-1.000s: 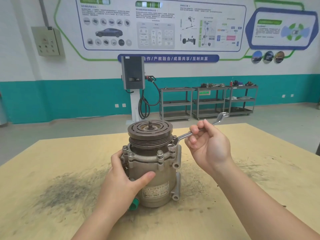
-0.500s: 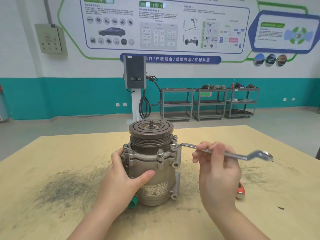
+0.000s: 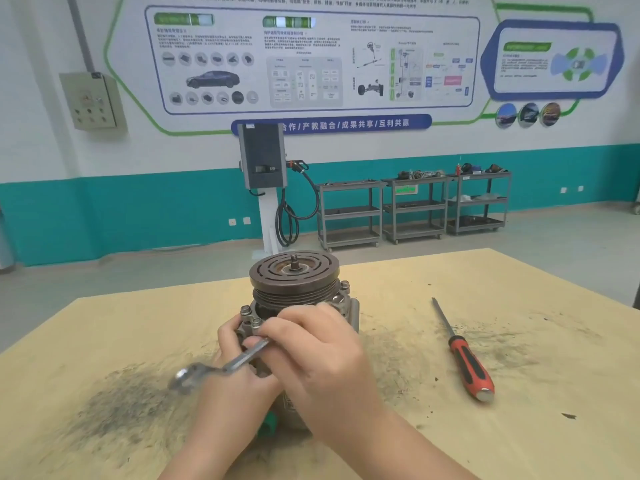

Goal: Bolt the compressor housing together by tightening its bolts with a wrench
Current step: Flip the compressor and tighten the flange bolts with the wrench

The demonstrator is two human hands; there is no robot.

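Observation:
The compressor [image 3: 294,282] stands upright on the yellow table [image 3: 104,323], its dark grooved pulley on top. Bolts [image 3: 257,322] ring the flange under the pulley. My left hand [image 3: 232,372] grips the left side of the housing. My right hand [image 3: 311,351] crosses in front of the housing and grips the silver wrench [image 3: 221,367], whose handle points down-left over my left hand, blurred. The wrench's working end is hidden under my right fingers near the front-left bolts.
A red-and-black screwdriver [image 3: 465,362] lies on the table to the right. Dark grime smears the table left of the compressor [image 3: 114,407]. A green cap [image 3: 268,422] shows at the housing's base. Shelving carts and a charging post stand far behind.
My right hand has swung the wrench clockwise from the right side of the compressor round to the front left. The left hand kept its grip on the housing.

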